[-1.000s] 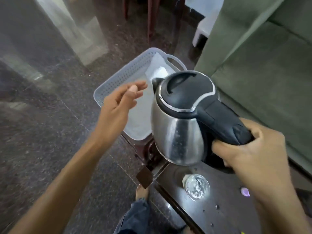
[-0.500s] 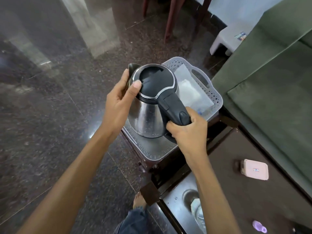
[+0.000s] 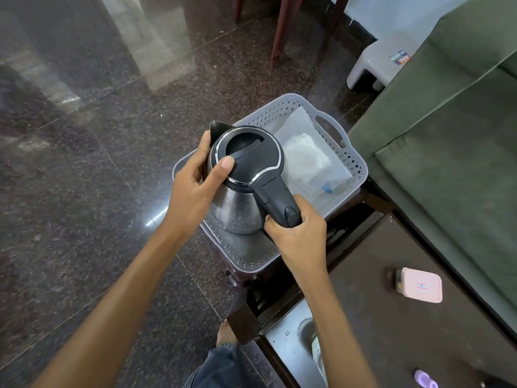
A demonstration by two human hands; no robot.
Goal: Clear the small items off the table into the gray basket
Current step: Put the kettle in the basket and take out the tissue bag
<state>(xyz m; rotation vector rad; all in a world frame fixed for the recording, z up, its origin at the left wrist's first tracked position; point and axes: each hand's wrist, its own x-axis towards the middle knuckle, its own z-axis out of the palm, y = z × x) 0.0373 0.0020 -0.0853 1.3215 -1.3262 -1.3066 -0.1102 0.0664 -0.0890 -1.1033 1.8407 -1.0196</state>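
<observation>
A steel kettle (image 3: 235, 211) with a black lid stands in the near half of the gray basket (image 3: 356, 163), which rests on a dark stool beside the table. My right hand (image 3: 296, 233) grips the kettle's black handle. My left hand (image 3: 195, 186) holds its body, thumb on the lid rim. A clear plastic bag with white contents (image 3: 307, 161) lies in the basket's far half. On the dark table (image 3: 377, 317) remain a pink-lidded box (image 3: 419, 285), a glass (image 3: 317, 351) and a small purple item (image 3: 423, 378).
A green sofa (image 3: 447, 135) runs along the right, close to the table and basket. A white plastic stool (image 3: 375, 65) and wooden chair legs (image 3: 279, 29) stand beyond. Dark polished floor lies to the left. My foot (image 3: 225, 334) is beside the table corner.
The kettle went from above the table over to the basket and down into it. My left hand, open a second ago, now holds the kettle's side.
</observation>
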